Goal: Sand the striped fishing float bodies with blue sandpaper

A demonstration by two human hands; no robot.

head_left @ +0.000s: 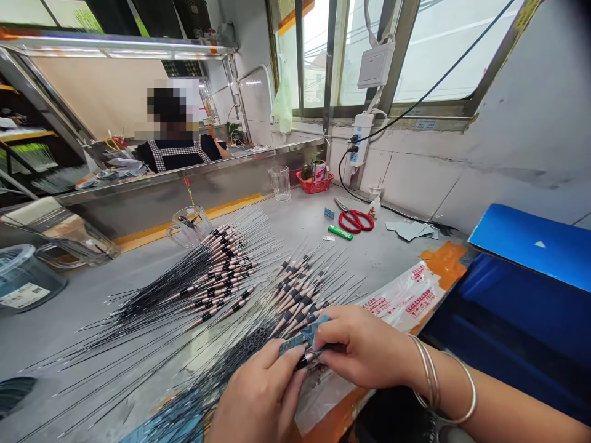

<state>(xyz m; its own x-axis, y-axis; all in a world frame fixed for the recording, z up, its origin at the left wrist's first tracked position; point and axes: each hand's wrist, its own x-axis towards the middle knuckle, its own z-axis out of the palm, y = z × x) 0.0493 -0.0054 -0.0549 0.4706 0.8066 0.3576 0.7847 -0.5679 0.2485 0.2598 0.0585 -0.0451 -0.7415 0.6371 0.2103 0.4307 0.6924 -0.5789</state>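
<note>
My left hand (263,387) is closed, with thumb and fingers pinching a fishing float (303,360) at its black-banded body. My right hand (353,344) is closed too, holding a small blue-grey printed sheet (300,338) above the float, its fingertips close to the left thumb. Part of the sheet and most of the float are hidden by the fingers. Just beyond both hands lies a bundle of pinkish floats with black bands (300,289). A second, larger pile of similar floats (226,264) with long thin stems spreads to the left.
Red-handled scissors (355,220), a green lighter (340,232) and grey sheets (410,230) lie farther back. Glass mugs (279,183), a red basket (315,183) and a clear tub (28,280) stand around. A blue box (530,246) is at right. Another person sits beyond the metal partition (207,175).
</note>
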